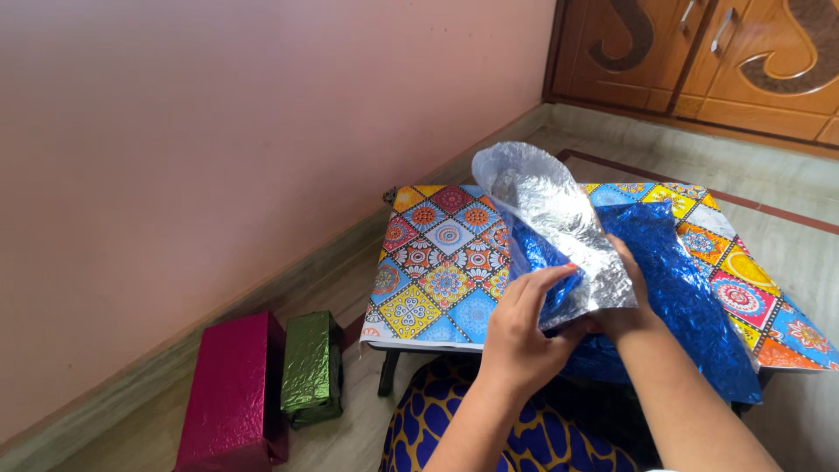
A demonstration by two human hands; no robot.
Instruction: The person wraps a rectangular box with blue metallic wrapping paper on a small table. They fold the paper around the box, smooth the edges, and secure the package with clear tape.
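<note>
A pale pink wall [218,131] fills the left half of the view, meeting a beige tiled floor [786,192]. Past the far end of the low table stand carved wooden cabinet doors [725,52].

The low table [437,271] is the landmark: it sits at the centre, covered in a bright cloth of patterned squares in blue, yellow, orange and red. Spread across the right part of the table is a large sheet of shiny blue foil wrapping paper [682,280], crinkled, silver on its back — its near edge hangs over the table's near side.

On the floor to the left of the table, against the wall, lies a long box wrapped in magenta foil [232,393]. Just beside it, between it and the table, is a smaller box wrapped in green foil [310,363].

At the table's near edge, a lap in blue and yellow patterned fabric [454,419] shows.

Above the table's near edge, both hands hold up a folded part of the blue sheet, silver side [559,218] facing the camera. The left hand [520,332] has its fingers curled around the lower edge, gripping the foil. The right hand [625,297] is mostly behind the foil — its fingers press against the back, holding it, though their exact curl is hidden.
</note>
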